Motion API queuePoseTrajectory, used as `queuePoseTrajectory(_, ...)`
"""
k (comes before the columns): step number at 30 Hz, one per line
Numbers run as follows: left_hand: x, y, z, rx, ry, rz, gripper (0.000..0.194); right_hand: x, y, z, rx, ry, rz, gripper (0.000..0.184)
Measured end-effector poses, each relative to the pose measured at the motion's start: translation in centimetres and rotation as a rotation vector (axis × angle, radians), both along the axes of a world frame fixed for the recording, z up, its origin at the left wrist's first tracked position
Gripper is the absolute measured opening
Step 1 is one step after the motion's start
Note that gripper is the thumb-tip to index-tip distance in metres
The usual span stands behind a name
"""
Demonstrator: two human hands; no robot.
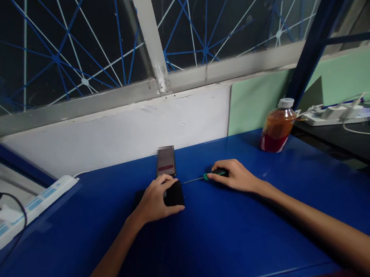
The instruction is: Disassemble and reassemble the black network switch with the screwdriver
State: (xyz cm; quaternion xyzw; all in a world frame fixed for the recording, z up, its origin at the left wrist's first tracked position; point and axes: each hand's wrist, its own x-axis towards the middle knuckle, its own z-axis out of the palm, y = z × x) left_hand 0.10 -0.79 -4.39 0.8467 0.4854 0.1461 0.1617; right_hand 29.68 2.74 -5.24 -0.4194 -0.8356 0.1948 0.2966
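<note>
A flat black box-like object (174, 195) lies on the blue table (217, 238). My left hand (154, 199) is closed around it from the left, thumb at the near edge and fingers at the far edge. My right hand (232, 175) grips a screwdriver (206, 176) by its black and green handle. The thin metal shaft points left, its tip at or close to the right side of the black object; I cannot tell whether they touch. Just beyond my left hand is a phone (165, 162) with its screen lit, leaning up toward the wall.
At the back right stands a bottle of orange-red drink (277, 126) with a white cap. A white power strip (35, 210) with a black cord lies along the left. Another power strip (333, 114) with white cables sits on a dark surface at right. Wall and window close off the back.
</note>
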Motion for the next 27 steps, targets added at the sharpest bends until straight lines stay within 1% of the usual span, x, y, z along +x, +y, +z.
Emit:
queuePoseTrajectory(4,-0.04,-0.08,-0.05,-0.011,-0.001,-0.001,0.074,-0.18,0.04,-0.37,-0.009,-0.007,-0.014,0.039)
queuePoseTrajectory(12,-0.04,-0.17,0.0,-0.018,0.014,0.003,0.076,-0.14,-0.16,0.18,-0.057,0.003,-0.016,0.037)
queuePoseTrajectory(18,-0.08,-0.23,-0.27,-0.008,0.019,0.012,0.077,-0.17,-0.21,0.19,-0.078,0.005,-0.023,0.036)
queuePoseTrajectory(27,-0.1,-0.24,-0.28,-0.027,0.011,0.018,0.08,-0.13,-0.06,0.04,-0.057,0.009,-0.017,0.036)
